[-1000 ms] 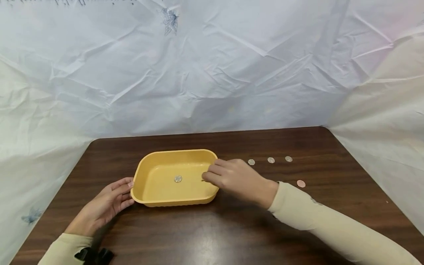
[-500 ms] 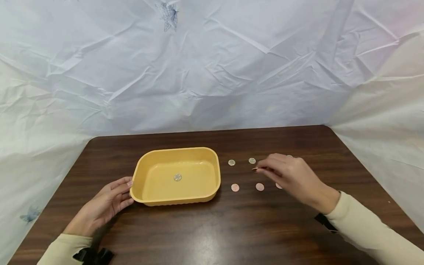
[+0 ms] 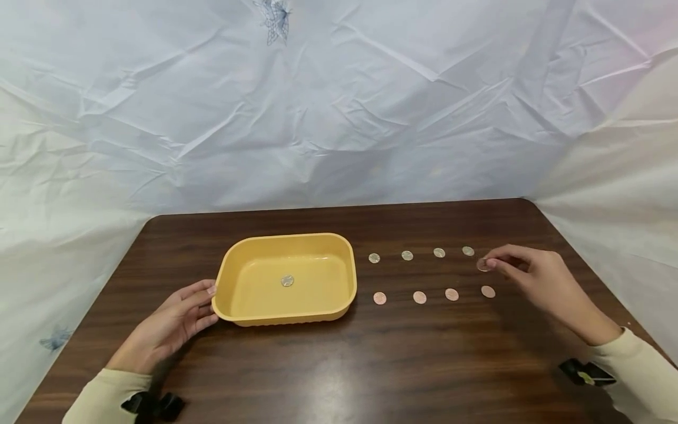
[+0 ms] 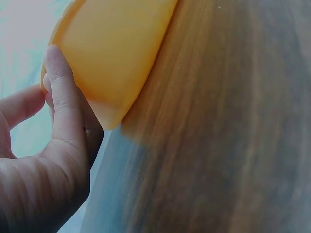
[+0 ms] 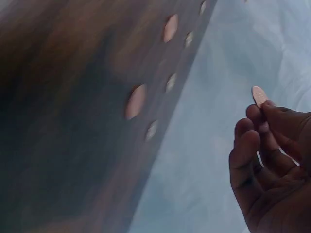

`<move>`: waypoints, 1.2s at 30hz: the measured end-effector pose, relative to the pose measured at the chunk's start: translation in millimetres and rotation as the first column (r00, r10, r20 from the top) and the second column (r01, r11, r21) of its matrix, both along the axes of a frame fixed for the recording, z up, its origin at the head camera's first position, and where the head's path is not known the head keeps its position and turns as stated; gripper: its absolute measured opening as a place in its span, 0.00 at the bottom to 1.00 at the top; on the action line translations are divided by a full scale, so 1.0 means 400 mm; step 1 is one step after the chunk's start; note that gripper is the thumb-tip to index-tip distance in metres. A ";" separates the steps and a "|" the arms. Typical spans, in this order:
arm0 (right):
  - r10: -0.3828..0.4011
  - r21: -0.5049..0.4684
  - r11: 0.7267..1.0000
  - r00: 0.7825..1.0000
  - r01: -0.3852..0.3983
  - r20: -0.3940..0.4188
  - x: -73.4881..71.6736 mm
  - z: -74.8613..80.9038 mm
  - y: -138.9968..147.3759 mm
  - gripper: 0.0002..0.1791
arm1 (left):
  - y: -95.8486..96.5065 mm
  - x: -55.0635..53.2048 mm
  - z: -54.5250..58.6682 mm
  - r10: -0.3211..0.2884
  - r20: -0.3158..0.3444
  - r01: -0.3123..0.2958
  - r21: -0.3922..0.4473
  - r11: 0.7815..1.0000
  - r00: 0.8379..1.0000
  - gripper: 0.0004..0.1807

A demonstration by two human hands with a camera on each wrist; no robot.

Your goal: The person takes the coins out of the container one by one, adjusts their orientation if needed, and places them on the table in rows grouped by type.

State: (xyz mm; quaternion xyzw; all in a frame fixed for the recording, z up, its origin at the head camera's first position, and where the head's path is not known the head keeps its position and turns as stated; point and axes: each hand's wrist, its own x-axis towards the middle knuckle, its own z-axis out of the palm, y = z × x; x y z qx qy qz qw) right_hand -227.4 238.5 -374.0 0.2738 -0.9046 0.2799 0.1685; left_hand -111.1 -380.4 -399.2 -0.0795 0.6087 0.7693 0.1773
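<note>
My left hand [image 3: 169, 324] is at the left end of a yellow plastic tray [image 3: 291, 319], pinching its rim between thumb and fingers. The left wrist view shows the thumb and a finger [image 4: 60, 82] meeting at the edge of the tray [image 4: 112, 53]. One silver-coloured coin [image 3: 287, 281] lies inside on the floor of the tray. My right hand [image 3: 548, 285] pinches a copper-coloured coin [image 3: 482, 265] between thumb and fingertip, raised above the table. That coin [image 5: 260, 96] sticks up beyond the fingertips in the right wrist view.
Right of the tray, several silver-coloured coins [image 3: 406, 255] form a back row. Several copper-coloured coins [image 3: 419, 297] form a front row, nearer me. The dark wooden table [image 3: 296, 371] is backed by a wrinkled white cloth [image 3: 339, 118].
My right hand has moved right from over the tray, past the coin rows, uncovering several coins. It carries the copper-coloured coin, visible half a second ago too. The left hand has stayed at the tray.
</note>
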 end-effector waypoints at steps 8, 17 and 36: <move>-0.118 0.178 0.981 0.970 0.080 0.211 -0.033 -0.061 0.149 0.06 | 0.008 -0.007 0.002 0.005 -0.013 -0.006 -0.005 1.000 1.000 0.09; -0.152 0.183 0.981 0.869 0.072 0.472 -0.062 -0.095 0.203 0.11 | 0.003 -0.004 0.009 0.042 0.011 -0.042 -0.006 0.999 0.999 0.08; -0.219 0.389 0.921 0.874 0.038 0.433 -0.086 -0.103 0.193 0.08 | 0.001 0.003 -0.003 0.041 0.018 -0.041 0.015 0.999 0.999 0.09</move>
